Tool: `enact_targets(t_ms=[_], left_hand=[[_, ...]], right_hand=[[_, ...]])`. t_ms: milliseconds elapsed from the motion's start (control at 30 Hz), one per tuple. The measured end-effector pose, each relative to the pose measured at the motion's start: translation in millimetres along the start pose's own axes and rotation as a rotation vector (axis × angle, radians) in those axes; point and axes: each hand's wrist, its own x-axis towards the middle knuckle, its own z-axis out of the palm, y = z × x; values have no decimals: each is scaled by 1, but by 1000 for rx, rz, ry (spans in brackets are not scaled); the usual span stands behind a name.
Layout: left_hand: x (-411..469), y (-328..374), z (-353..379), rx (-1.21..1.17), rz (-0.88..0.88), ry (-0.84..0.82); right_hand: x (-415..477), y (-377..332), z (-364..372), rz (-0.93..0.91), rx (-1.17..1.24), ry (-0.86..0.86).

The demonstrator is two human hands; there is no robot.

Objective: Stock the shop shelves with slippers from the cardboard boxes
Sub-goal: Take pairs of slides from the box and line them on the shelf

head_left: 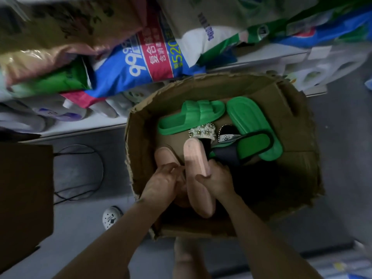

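**A:** Where are the slippers?

**B:** In the open brown cardboard box (298,137) on the grey floor (80,230), just below the white shelf edge (80,128). The person's right hand (219,182) grips a pale pink foam slipper (196,168), which is tilted sole-up with the thumb across the sole. The left hand (161,184) curls its fingers round a second pink slipper (165,156) lying beside the first, near the box's left wall.

**A:** What else lies in the box?

**B:** At the far end a green ribbed slide slipper (191,115) lies just beside a green slipper turned sole-up (249,121). Nearer the hands sit a pearl-beaded black slipper (202,132) and a dark slipper with a green insole (252,146). The box's near right corner is in shadow, so its contents cannot be told.

**A:** And the room around the box?

**B:** Its torn far rim sits against the shelf, where blue-and-red plastic bags (141,63) overhang the edge. Floor shows on the left, with a black wire ring (101,172), a white patterned clog (111,217) and a dark brown carton (24,188). More floor shows on the right.
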Motion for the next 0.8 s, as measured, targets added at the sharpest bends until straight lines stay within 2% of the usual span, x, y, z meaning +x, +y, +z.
enact_targets(t_ms=[100,200,267,333,400,433,533,600,700,800], left_hand=[[15,7,11,100,-126,-186],[30,21,20,216,-240,-407],[40,32,18,307,-233,-529],[44,41,12,346,-236,-591],[44,41,11,376,-239,-548],[43,39,11,389,-247,-485],[39,43,0,317,-197,-166],[46,54,-14,219,-88,6],[72,71,-25,221,66,121],[109,73,-10,198,139,103]], right_hand=[[-9,-5,-36,-154,-85,335],[-11,3,-82,-139,-270,618],[-1,14,-102,-69,-388,628],[15,23,-111,-47,-333,442],[25,33,-111,-128,-204,243],[26,37,-112,-181,-133,199],[21,42,-119,-209,-6,169],[16,45,-121,-203,-66,268],[25,44,-126,-182,-134,502],[45,41,-129,-242,-99,448]])
